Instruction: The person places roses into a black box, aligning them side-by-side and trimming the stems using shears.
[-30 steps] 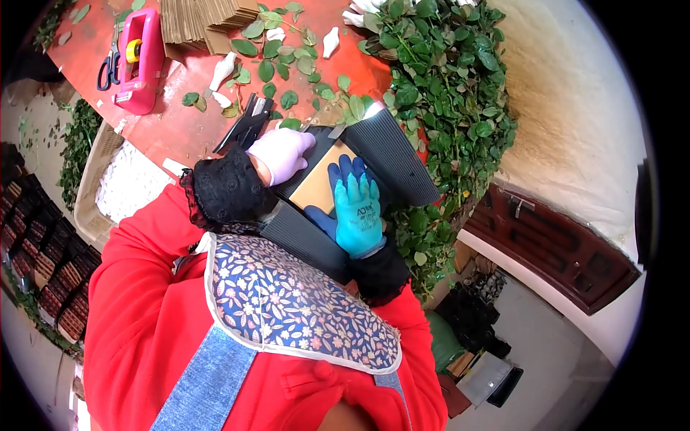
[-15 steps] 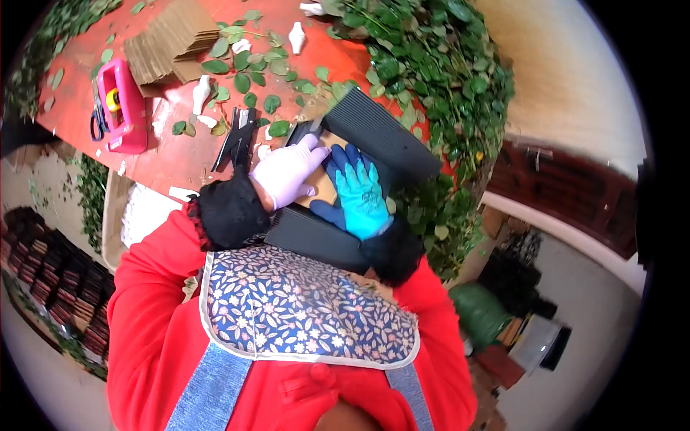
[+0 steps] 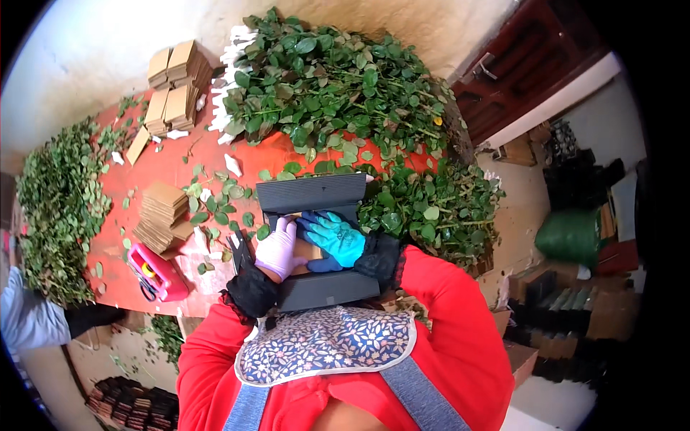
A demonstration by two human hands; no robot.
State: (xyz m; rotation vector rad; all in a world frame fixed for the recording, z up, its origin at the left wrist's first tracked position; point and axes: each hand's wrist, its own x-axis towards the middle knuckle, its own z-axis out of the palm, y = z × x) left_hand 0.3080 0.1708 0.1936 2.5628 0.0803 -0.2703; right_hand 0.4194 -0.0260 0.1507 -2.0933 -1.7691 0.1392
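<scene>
An unfolded black corrugated box lies at the red table's near edge, close to my apron. Its ribbed far flap stands up, and a brown cardboard piece shows inside. My left hand, in a light purple glove, rests on the left part of the cardboard with fingers stretched forward. Over the right part lies my right hand, in a teal and dark blue glove, its fingers spread and pointing left. Neither hand grips anything that I can see. Just left of the box is a black stapler, partly covered by my left wrist.
A pink tape dispenser and scissors sit at the left. Folded cardboard lies behind them, with more cardboard stacks farther back. Bundled leafy stems fill the far side. Loose leaves litter the red table.
The view has swung, bringing the far wall and more of the table into sight. Both hands remain on the cardboard inside the box, and the box now sits straighter before me.
</scene>
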